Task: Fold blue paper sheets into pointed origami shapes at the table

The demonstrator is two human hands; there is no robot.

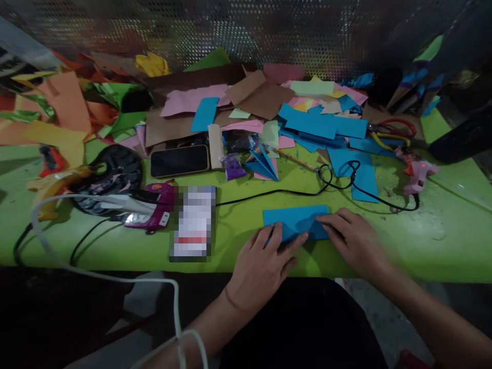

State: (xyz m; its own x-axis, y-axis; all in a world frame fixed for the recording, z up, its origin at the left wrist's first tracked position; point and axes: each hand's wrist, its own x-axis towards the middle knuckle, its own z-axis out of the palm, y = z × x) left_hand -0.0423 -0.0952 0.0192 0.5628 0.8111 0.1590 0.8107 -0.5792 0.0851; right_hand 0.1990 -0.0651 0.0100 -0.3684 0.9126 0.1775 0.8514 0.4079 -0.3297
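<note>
A blue rectangle of paper (pixel 298 218) lies near the front edge of the green table. My left hand (pixel 265 259) rests on its lower left part, palm down with fingers apart, and the index finger stretches along the lower edge. At the paper's right end, my right hand (pixel 351 241) has its thumb and fingertips closed together on the edge. Part of the sheet is hidden under my left fingers. A folded blue paper piece (pixel 264 165) stands beyond it, close to a small purple packet (pixel 233 168).
A lit phone (pixel 193 223) lies left of my hands, and a dark-screened phone (pixel 179 161) behind it. Cables cross the table (pixel 415 246). A pink glue gun (pixel 418 174) sits right, a yellow one (pixel 57 187) left. Red-and-yellow-handled pliers (pixel 392 133) lie among paper scraps (pixel 265 95).
</note>
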